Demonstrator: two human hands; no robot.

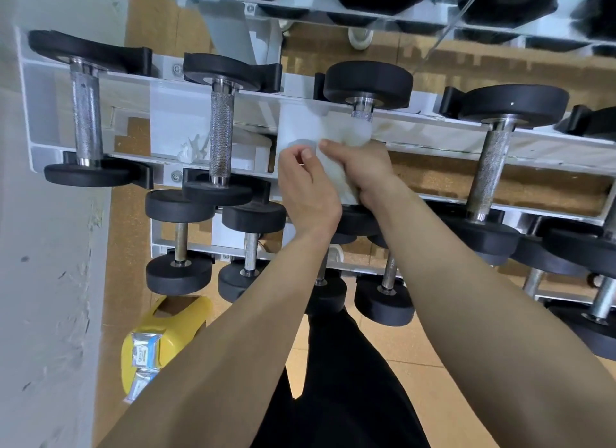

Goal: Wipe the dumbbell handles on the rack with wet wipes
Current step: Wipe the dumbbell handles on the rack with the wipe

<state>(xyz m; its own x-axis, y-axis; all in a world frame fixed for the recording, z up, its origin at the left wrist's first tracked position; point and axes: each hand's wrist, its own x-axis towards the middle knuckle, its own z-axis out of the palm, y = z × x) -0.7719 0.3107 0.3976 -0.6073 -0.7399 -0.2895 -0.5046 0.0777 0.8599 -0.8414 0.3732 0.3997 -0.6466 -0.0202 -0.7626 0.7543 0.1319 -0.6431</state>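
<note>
Head view looks down on a white rack (36, 121) with several tiers of black-ended dumbbells. On the middle tier both hands meet at the third dumbbell handle (362, 115) from the left. Only its knurled far end shows, because a white wet wipe (335, 176) is wrapped over the rest.

The right hand (365, 171) has its fingers curled round the wipe-covered handle in a full grip. The left hand (308, 189), just beside it on the left, has thumb and fingers bent in. It seems to pinch the wipe's loose edge, though the exact contact is hidden by the knuckles.

The work looks to be under way on this one handle. The two middle-tier handles to its left, the far-left handle (85, 114) and the second handle (220, 137), are bare steel, as is the fourth handle (490, 171) to the right. None shows a sheen or streak that tells wiped from unwiped, so the order of work cannot be read.

The small dumbbells (180, 241) on the near, lower tier and those on the far tier are untouched by either hand at this moment. If none of them has been wiped yet, most of the rack may be left to do.

A crumpled white scrap (190, 151) lies behind the second handle. Packets of wipes (143, 354) sit on a yellow stool (176, 331) at the near left.
</note>
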